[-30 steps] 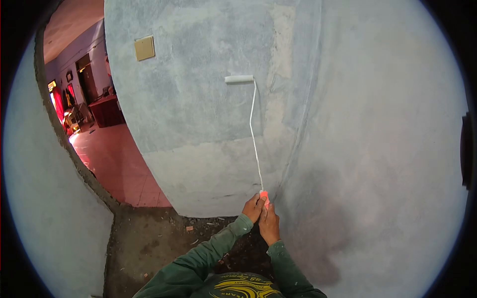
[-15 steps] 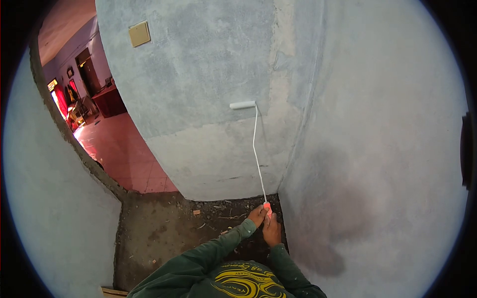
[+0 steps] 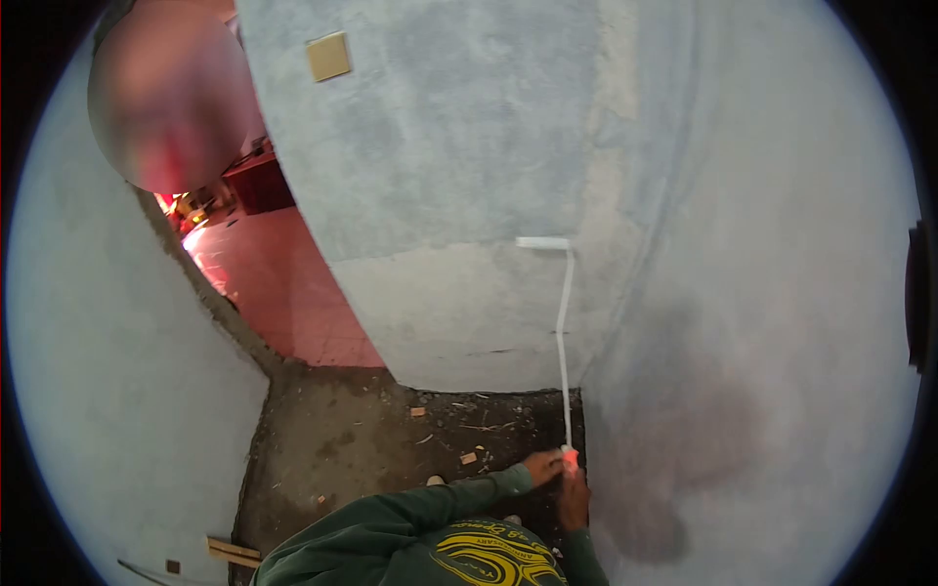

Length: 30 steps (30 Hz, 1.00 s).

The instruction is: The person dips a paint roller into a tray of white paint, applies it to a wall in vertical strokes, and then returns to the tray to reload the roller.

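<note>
A white paint roller (image 3: 543,243) lies level against the grey wall (image 3: 440,146), close to the corner on its right. Its long pale rod (image 3: 563,337) runs down to an orange-red handle (image 3: 570,459). My left hand (image 3: 543,467) is closed on the upper part of the handle. Just below and to the right, my right hand (image 3: 574,502) is wrapped round the lower part. The wall's lower part looks paler than the part above.
A light switch (image 3: 328,57) is on the wall above. At the left, a doorway opens onto a red tiled floor (image 3: 293,283); a blurred patch covers its top. Small debris (image 3: 469,457) lies on the rough floor, and wood pieces (image 3: 233,552) rest at the lower left.
The roller has moved down the wall, and both my hands are lower with the handle. The view has shifted, so the wall and doorway appear further right.
</note>
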Tool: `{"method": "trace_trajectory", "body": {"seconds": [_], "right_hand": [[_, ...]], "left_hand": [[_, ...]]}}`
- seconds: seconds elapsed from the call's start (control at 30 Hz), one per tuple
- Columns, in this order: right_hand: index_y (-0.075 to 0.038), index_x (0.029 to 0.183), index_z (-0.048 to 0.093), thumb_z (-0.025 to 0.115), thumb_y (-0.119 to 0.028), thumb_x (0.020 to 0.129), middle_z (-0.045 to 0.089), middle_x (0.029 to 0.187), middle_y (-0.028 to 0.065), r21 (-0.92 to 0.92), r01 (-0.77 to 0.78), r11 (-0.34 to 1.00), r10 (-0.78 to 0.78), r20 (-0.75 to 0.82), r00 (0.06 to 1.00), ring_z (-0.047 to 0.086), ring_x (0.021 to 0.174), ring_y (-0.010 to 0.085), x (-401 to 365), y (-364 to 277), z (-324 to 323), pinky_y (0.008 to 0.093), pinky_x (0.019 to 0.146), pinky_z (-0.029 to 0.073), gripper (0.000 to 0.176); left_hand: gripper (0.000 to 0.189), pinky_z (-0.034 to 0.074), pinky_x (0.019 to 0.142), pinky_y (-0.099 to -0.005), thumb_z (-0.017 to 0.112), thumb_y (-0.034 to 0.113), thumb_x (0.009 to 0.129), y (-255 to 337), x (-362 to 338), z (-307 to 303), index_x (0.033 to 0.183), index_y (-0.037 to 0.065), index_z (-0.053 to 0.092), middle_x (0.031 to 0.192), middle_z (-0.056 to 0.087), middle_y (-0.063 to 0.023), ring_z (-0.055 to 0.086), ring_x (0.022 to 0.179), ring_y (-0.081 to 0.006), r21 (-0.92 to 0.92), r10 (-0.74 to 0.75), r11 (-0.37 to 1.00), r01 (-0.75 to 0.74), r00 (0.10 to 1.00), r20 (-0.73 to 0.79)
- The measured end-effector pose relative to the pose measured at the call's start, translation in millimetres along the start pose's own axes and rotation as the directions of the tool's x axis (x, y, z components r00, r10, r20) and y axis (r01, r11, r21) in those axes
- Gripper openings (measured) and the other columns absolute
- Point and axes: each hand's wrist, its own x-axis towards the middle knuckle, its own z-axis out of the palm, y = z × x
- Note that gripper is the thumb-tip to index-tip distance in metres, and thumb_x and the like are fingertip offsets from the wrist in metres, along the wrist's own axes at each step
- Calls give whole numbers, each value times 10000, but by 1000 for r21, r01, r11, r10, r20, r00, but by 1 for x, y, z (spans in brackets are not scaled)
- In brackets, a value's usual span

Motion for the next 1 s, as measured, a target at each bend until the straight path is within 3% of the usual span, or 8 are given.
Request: {"method": "trace_trajectory", "body": {"seconds": [0.23, 0.43, 0.6, 0.63, 0.73, 0.83, 0.97, 1.0], "right_hand": [[23, 914, 505, 458, -362, 916, 498, 690, 72, 249, -183, 951, 200, -43, 979, 466, 597, 198, -60, 6, 15, 313, 549, 382, 388], [12, 913, 512, 473, -368, 908, 494, 684, 61, 342, -283, 896, 303, -6, 953, 461, 584, 187, -76, 41, 67, 303, 536, 381, 382], [0, 912, 519, 488, -375, 900, 490, 678, 50, 420, -417, 806, 450, 22, 893, 457, 571, 176, -90, 66, 113, 293, 522, 380, 377], [-2, 912, 521, 491, -376, 899, 490, 677, 47, 436, -445, 782, 480, 32, 877, 456, 568, 174, -92, 69, 125, 291, 519, 379, 376], [-9, 912, 525, 500, -380, 894, 487, 673, 41, 483, -514, 709, 563, 53, 825, 453, 560, 167, -94, 61, 156, 285, 511, 379, 372], [-16, 911, 530, 509, -384, 889, 485, 670, 34, 547, -579, 604, 667, 52, 744, 450, 552, 161, -118, 64, 181, 279, 503, 378, 369], [-25, 911, 535, 521, -389, 883, 482, 665, 25, 688, -608, 397, 853, -32, 521, 447, 542, 152, -236, 66, 185, 271, 492, 377, 365], [-93, 884, 549, 560, -427, 857, 472, 648, -3, 661, -706, 254, 941, 0, 339, 445, 502, 113, -228, 6, 190, 252, 434, 364, 335]], "left_hand": [[302, 465, 789, -405, 491, 313, 898, 13, -12, -42, 1024, 47, 561, 967, 619, -174, 603, 910, -343, 175, -179, 977, 121, 911, 371], [374, 444, 853, -468, 493, 385, 872, -58, -83, -135, 1084, 89, 577, 1053, 620, -154, 576, 980, -368, 535, -450, 793, 290, 872, 194], [415, 420, 913, -461, 512, 390, 856, -145, -218, -233, 1147, 106, 597, 1165, 578, -160, 540, 1074, -354, 577, -700, 484, 658, 687, -196], [384, 432, 902, -440, 505, 392, 856, -160, -245, -267, 1105, 126, 624, 1153, 584, -159, 548, 1068, -345, 533, -827, 473, 702, 562, -5], [387, 473, 846, -424, 542, 358, 820, -259, -349, -308, 1122, 127, 612, 1146, 595, -113, 604, 977, -308, 944, -659, 205, 260, 749, -63], [423, 370, 982, -428, 494, 337, 850, -206, -427, -358, 1216, 130, 541, 1313, 456, -143, 451, 1205, -282, 462, -971, -53, 885, 62, -229], [382, 427, 924, -433, 496, 317, 854, -209, -506, -372, 1179, 130, 571, 1254, 514, -131, 525, 1125, -290, 599, -954, -75, 797, 117, -276], [393, 427, 930, -418, 521, 336, 850, -218, -507, -368, 1176, 124, 573, 1256, 513, -122, 521, 1130, -284, 794, -895, -111, 597, 287, -341]]}}
